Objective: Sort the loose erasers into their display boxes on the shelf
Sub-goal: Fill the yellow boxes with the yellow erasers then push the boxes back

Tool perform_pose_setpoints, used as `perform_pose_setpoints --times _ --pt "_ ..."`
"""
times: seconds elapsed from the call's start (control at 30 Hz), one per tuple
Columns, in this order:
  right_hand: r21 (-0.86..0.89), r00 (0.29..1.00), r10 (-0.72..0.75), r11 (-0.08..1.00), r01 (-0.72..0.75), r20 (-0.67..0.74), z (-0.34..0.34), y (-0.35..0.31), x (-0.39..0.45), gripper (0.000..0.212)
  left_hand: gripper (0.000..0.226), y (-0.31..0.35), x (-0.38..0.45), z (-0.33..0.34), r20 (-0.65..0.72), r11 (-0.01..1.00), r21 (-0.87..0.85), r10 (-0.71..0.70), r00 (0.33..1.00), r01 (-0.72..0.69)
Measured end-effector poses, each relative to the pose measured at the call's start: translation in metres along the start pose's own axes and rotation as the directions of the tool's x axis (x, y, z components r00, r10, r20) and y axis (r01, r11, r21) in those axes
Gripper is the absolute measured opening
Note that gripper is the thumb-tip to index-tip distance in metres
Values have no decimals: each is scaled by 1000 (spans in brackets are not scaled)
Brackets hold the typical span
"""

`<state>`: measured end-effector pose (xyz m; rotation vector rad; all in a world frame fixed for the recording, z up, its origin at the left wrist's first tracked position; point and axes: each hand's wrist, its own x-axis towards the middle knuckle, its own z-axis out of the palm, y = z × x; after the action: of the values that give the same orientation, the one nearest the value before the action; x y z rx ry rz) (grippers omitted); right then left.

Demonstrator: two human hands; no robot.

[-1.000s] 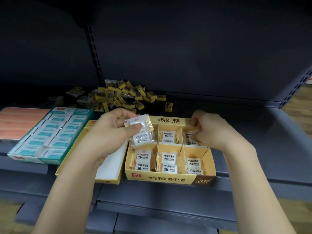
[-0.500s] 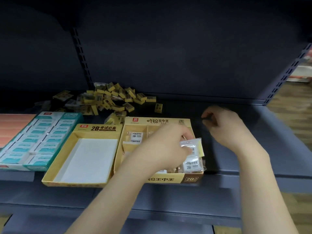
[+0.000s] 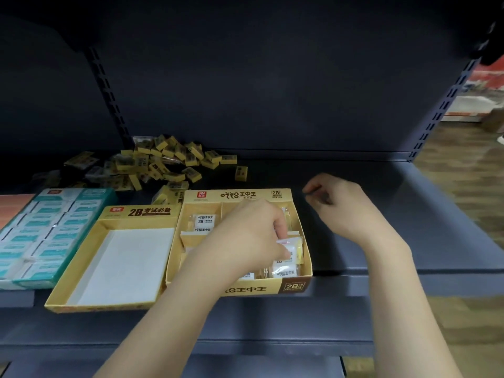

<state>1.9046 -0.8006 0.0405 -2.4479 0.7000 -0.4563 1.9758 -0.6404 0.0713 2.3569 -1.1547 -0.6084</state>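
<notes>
The shelf [image 3: 381,214] carries the divided box [image 3: 296,286] at centre frame. My left hand [image 3: 256,233] pinches a wrapped eraser [image 3: 293,248] into its right compartment; placement is under way. My right hand [image 3: 338,203] hovers right of the box, loosely curled, holding nothing. Next: release, then reach the eraser pile [image 3: 163,165], upper left.

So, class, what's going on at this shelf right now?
A person is sorting erasers on a shelf. The left hand pinches a wrapped eraser down into the right side of the divided box, which already holds several. The right hand hovers beside the box, loosely curled, holding nothing. The flat box holds no erasers, and a loose pile waits behind.
</notes>
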Motion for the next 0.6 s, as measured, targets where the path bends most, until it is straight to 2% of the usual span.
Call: perform_pose_setpoints --times 0.1,0.23,0.3,0.4,0.53,0.6 --pt "14 1000 -17 1000 17 2 2 -6 3 12 9 3 3 5 -64 974 222 54 996 -39" --pt "24 999 -38 999 38 -5 5 -14 7 14 27 0 9 12 -132 875 468 206 969 -122" --pt "11 999 -51 999 51 -1 6 -17 9 15 38 -2 12 14 -159 862 482 261 952 -156" --pt "-9 998 -70 997 70 5 8 -22 11 16 57 -6 19 13 -152 869 466 268 951 -170" --pt "-30 995 -102 994 103 9 8 -29 16 18 50 -13 23 6 -137 891 396 295 946 -221" --pt "-48 991 -133 990 133 4 7 -36 20 18 40 -17 23 -1 -185 915 343 288 940 -213"
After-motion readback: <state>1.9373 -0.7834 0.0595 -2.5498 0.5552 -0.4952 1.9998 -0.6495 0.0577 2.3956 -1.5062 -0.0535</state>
